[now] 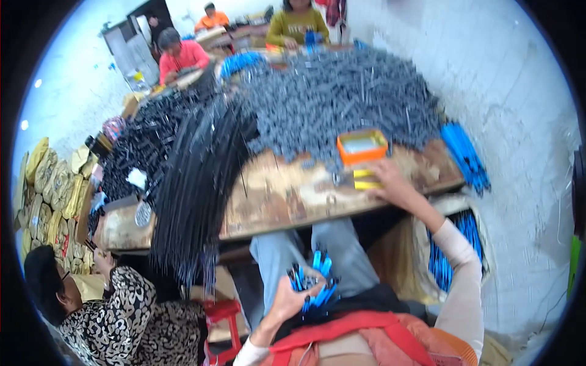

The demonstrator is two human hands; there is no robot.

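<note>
My left hand is closed round a bundle of bright blue rods with black ends, held low over my lap. Out on the front edge of the wooden table, my right hand has its fingers and thumb about a small yellow object with a dark band; its exact kind is unclear. Just beyond those fingers stands an orange rectangular tub with a pale inside. A big heap of small dark grey pieces spreads behind the tub.
Long thin black strips hang over the table's front edge. More black parts lie left. Blue rods rest at the right corner; a sack of blue rods stands below. A co-worker in patterned clothes sits left; others work behind.
</note>
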